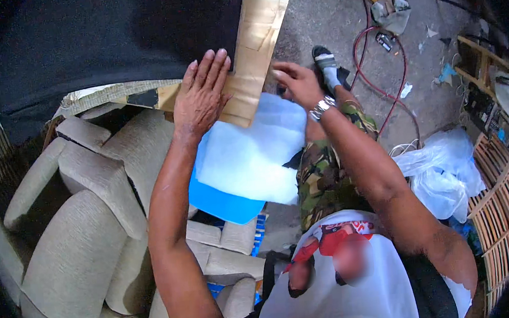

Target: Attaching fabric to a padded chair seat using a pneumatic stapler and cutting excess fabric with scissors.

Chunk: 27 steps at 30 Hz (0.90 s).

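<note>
My left hand (203,97) lies flat, fingers stretched out, across the edge of the black fabric (137,39) and the tan strip (252,57) along its right side. Whether that strip is cardboard or thin wood I cannot tell. At the strip's right edge is my right hand (297,84), a watch on its wrist, its fingers loosely bent and apart. Its fingertips come close to the edge; contact is unclear. Below the strip, white padding sheets (248,153) rest on a blue surface (222,203).
Beige upholstered sofa pieces (82,250) are piled at the left. On the concrete floor at right lie a red hose (374,87), scraps and a clear plastic bag (447,174). A slatted wooden piece (500,199) and a wooden frame (484,72) stand at the far right.
</note>
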Each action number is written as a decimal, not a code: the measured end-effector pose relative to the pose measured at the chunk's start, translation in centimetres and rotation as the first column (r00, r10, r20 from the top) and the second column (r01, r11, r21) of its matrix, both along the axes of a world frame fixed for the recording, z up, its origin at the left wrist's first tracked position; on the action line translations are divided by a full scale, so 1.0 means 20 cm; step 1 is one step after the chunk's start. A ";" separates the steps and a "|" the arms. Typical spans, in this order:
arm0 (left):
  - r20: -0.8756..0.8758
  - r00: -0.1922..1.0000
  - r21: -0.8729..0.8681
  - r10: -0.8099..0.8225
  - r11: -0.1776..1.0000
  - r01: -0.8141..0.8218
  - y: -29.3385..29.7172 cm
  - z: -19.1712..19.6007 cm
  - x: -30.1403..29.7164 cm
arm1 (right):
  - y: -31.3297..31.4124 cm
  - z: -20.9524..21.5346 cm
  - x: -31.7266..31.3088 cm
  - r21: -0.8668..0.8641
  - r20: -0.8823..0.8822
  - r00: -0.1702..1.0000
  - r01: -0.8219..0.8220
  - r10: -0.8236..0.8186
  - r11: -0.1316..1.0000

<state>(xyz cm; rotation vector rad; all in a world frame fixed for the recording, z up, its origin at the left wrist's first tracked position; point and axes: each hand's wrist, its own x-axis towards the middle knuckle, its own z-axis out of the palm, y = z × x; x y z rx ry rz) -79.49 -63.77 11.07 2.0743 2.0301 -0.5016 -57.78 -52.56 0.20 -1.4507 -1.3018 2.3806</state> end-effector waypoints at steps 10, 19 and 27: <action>-0.127 0.986 0.032 -0.111 0.993 0.116 0.07 -0.01 -0.12 | 1.16 -0.03 -0.09 0.928 0.261 0.965 -0.256 0.020 0.271; -0.224 0.974 0.013 0.021 1.000 -0.019 0.11 -0.13 -0.03 | 2.30 0.10 -0.85 0.988 0.145 0.907 -0.109 0.394 -0.111; -0.260 0.965 0.050 -0.038 0.997 0.052 -0.43 -0.27 -0.46 | 1.83 0.54 -1.35 0.560 0.818 0.575 -0.804 -0.021 -0.201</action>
